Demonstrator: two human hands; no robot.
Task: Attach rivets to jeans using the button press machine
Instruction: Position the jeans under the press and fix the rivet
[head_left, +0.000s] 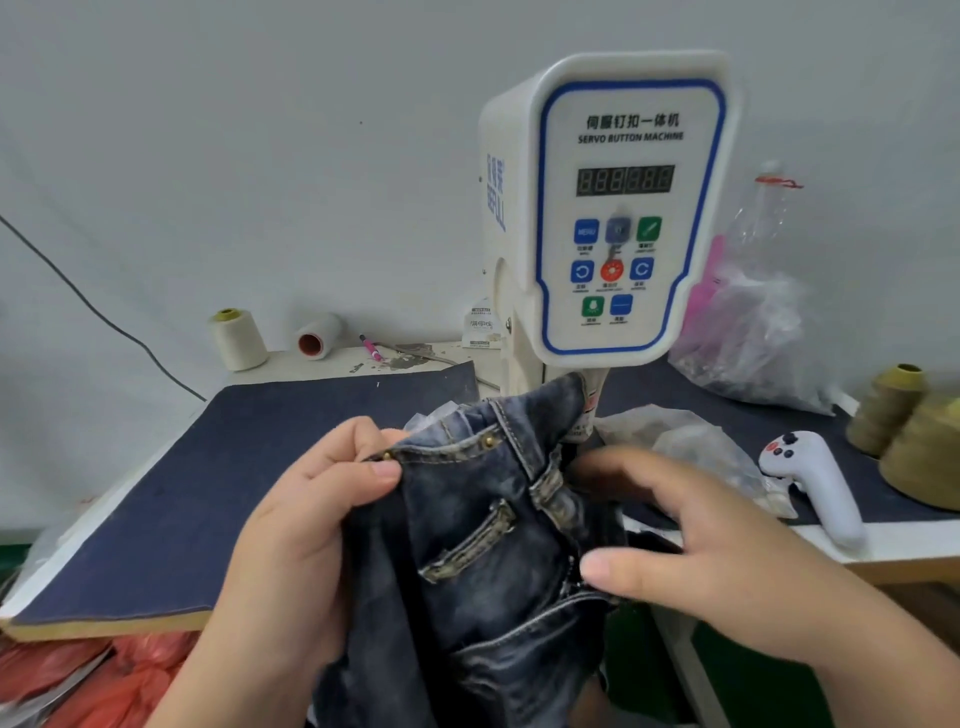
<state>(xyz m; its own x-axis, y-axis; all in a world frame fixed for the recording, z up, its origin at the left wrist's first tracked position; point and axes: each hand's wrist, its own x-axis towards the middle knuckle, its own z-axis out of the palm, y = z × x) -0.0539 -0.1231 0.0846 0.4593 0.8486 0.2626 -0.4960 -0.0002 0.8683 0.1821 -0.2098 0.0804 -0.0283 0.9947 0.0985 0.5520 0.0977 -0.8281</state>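
Dark washed jeans (483, 561) hang in front of the white servo button machine (618, 208), their waistband bunched up under the machine's head. Two brass rivets show on the pocket edge, one rivet (489, 441) near the middle and one by my left thumb. My left hand (306, 514) pinches the pocket edge between thumb and fingers. My right hand (691, 535) grips the jeans on the right side, thumb on the front near the fly, fingers behind the cloth; it is blurred.
A dark blue mat (260, 467) covers the table on the left. Thread cones (238, 339) stand at the back left, olive cones (906, 431) at the far right. A white handheld controller (815, 483) and clear plastic bags (748, 332) lie right of the machine. Red bags sit below the table.
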